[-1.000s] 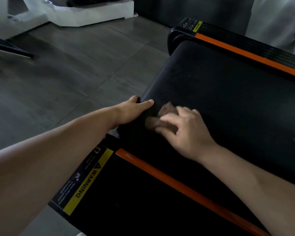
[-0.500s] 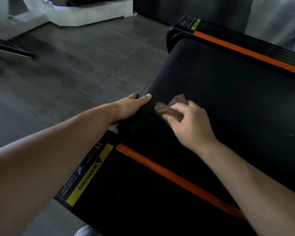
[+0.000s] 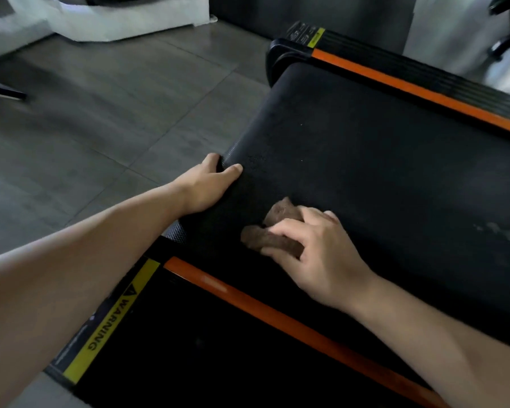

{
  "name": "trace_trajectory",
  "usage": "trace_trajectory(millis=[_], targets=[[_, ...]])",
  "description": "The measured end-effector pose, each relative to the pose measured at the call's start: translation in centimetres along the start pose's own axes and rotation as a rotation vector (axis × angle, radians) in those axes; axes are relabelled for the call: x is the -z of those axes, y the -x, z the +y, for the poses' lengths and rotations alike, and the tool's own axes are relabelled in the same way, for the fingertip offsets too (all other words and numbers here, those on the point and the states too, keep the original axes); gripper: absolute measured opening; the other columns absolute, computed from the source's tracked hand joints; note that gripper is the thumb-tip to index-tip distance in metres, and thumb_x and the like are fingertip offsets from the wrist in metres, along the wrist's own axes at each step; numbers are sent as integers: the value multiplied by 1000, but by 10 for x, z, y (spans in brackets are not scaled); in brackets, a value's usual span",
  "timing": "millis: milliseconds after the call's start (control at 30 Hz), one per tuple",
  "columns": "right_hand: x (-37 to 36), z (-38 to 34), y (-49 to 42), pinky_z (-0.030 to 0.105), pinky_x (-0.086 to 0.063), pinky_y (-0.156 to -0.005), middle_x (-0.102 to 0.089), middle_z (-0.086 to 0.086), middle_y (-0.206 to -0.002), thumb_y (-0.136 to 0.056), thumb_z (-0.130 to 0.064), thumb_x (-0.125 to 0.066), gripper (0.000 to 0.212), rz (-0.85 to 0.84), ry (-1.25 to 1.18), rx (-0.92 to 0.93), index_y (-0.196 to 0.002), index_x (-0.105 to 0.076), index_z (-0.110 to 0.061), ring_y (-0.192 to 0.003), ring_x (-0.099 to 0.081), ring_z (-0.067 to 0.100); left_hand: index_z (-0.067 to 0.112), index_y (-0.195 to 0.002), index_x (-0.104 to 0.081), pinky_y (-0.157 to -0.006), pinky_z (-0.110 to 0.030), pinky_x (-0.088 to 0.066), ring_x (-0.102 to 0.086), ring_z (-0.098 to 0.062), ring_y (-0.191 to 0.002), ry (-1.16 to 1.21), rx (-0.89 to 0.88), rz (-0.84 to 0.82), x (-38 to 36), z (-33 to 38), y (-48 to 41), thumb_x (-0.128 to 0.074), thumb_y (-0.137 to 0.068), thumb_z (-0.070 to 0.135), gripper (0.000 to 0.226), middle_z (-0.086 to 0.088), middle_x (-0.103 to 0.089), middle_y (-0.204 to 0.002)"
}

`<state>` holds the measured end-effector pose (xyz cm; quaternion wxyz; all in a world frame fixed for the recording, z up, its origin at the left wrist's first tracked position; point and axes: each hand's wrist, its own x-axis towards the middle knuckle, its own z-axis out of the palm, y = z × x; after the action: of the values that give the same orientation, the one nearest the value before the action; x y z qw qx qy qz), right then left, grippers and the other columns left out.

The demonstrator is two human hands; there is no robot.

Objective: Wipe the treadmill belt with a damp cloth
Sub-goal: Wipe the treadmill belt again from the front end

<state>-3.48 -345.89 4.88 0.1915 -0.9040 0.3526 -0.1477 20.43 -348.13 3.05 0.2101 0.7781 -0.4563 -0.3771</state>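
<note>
The right hand (image 3: 315,257) has a brown cloth (image 3: 277,231) scrunched in its fingers, pressed on the treadmill belt (image 3: 380,160) near the end. The orange side rail (image 3: 277,316) is at the cloth's 6 o'clock. The left hand (image 3: 206,184), at its 10 o'clock, grips the belt's rolled edge.

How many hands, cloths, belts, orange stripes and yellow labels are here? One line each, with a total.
Hands: 2, left hand and right hand
Cloth: 1
Belt: 1
Orange stripes: 2, near stripe and far stripe
Yellow labels: 2, near label and far label
Total: 8
</note>
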Motion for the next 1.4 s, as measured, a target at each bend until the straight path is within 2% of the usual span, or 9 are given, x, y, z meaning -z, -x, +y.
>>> trace_trajectory(millis=[100, 267, 367, 467, 633, 867, 1067, 1267, 1400], targets=[[4, 20, -18, 45, -47, -77, -63, 4, -86, -86, -57, -56, 34, 80, 129, 40, -95, -74, -29, -82, -61, 29, 26, -148, -40, -98, -36, -37, -50, -32, -127, -48, -51, 69, -7, 8, -2, -46, -101, 56, 56, -10, -49, -143], [24, 80, -81, 48, -50, -89, -63, 4, -96, -89, -49, -67, 24, 313, 166, -398, -100, -70, -27, -91, -63, 28, 34, -159, -25, -119, -48, -28, -26, -32, -149, -201, -162, 120, -20, 31, 2, -43, -104, 45, 59, -4, -31, -161], [14, 56, -62, 42, -49, -83, -64, 5, -95, -87, -47, -69, 24, 207, 101, -201, -99, -71, -27, -87, -62, 27, 26, -155, -30, -115, -50, -28, -32, -34, -145, -301, -156, 178, -28, 36, -2, -39, -103, 42, 54, -10, -38, -153], [16, 58, -54, 42, -47, -80, -65, 6, -90, -85, -47, -69, 24, 141, 106, -50, -98, -74, -27, -83, -62, 27, 19, -154, -29, -119, -53, -23, -23, -37, -151, -365, -141, 226, -38, 39, -4, -37, -104, 42, 56, -22, -27, -161], [42, 120, -137, 51, -49, -94, -66, 0, -98, -91, -48, -66, 22, 311, 154, -407, -102, -70, -29, -94, -63, 26, 24, -162, -18, -127, -52, -6, 3, -27, -159, -426, -260, 243, -43, 36, -2, -29, -107, 39, 58, -17, -2, -172], [37, 98, -107, 46, -49, -88, -64, 0, -98, -86, -42, -74, 18, 91, 15, -81, -100, -74, -31, -91, -63, 19, 15, -155, -32, -128, -47, 2, 5, -29, -159, -506, -390, 200, -44, 61, -24, -39, -104, 33, 54, -19, -3, -171], [55, 168, -197, 52, -49, -95, -69, -1, -101, -87, -51, -67, 29, 337, 131, -453, -105, -70, -29, -98, -64, 28, 20, -161, -20, -127, -53, 4, 6, -34, -159, -558, -392, 278, -65, 63, -32, -23, -102, 52, 67, -21, -4, -171], [46, 145, -174, 37, -48, -84, -64, 0, -96, -88, -44, -71, 17, 144, 58, -149, -98, -72, -30, -88, -62, 19, 40, -163, -17, -126, -56, 5, 8, -30, -159, -630, -557, 205, -66, 64, -32, -15, -99, 65, 69, -6, -4, -174], [61, 191, -237, 45, -47, -95, -66, 2, -99, -92, -47, -65, 24, 321, 216, -360, -107, -69, -28, -100, -63, 29, 42, -162, -16, -127, -54, 3, 8, -28, -159, -613, -557, 221, -66, 63, -32, -15, -98, 66, 68, -4, -4, -174]])
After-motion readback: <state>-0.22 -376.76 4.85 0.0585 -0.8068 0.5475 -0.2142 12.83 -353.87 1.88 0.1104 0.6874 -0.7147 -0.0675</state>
